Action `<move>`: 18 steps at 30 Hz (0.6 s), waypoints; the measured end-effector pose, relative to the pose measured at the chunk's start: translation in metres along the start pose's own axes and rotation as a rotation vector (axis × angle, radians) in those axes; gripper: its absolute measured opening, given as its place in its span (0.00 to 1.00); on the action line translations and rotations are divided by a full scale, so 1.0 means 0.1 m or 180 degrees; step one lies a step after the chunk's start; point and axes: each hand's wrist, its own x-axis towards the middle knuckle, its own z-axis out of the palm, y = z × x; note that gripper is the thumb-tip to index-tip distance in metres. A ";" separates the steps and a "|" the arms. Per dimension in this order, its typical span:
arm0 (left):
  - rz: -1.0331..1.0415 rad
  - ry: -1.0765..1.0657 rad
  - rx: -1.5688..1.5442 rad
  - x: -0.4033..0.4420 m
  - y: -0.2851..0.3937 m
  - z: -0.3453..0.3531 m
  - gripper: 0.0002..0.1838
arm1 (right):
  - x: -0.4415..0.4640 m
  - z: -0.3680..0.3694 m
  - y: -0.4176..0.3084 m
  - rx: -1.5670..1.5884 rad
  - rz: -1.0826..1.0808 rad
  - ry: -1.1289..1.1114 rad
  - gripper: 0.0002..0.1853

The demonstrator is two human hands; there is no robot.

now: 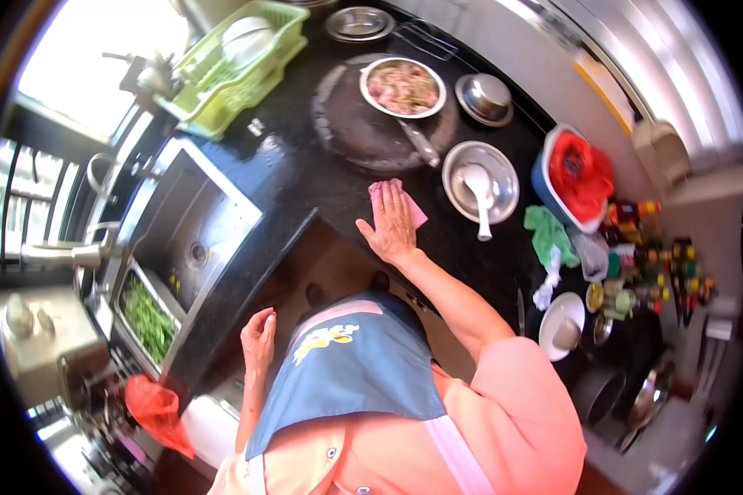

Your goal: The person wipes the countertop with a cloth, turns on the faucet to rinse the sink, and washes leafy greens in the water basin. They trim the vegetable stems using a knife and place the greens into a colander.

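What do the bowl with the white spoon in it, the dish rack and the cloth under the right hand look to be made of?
Bowl: metal, probably stainless steel, smooth and shiny, judging by its silvery glints. Dish rack: likely molded plastic, given its even light green color and slotted sides. Cloth: pink, soft-looking fabric, matte; cotton or microfiber, I cannot tell.

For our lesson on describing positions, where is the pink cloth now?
In the head view, the pink cloth lies under the right hand on the black countertop, beside the round board and left of the steel bowl holding the white spoon.
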 end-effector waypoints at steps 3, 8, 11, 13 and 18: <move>-0.0259 0.0133 -0.0049 -0.12 -0.01 -0.04 0.14 | 0.27 0.16 -0.26 0.0039 -0.0182 -0.0289 0.54; -0.0291 0.0446 -0.0111 -0.21 -0.02 -0.05 0.14 | 0.74 0.49 -0.66 0.0182 -0.0526 -0.0691 0.59; -0.0403 0.0453 -0.0277 -0.17 0.01 -0.12 0.14 | 1.05 0.65 -0.88 0.0254 -0.0376 -0.0704 0.59; -0.0416 0.0558 -0.0306 -0.10 0.08 -0.18 0.15 | 1.24 0.76 -1.03 0.0203 -0.0186 -0.0628 0.61; -0.0276 0.0725 -0.0281 0.20 0.04 -0.47 0.14 | 1.75 1.11 -1.29 -0.0015 0.0170 -0.0168 0.60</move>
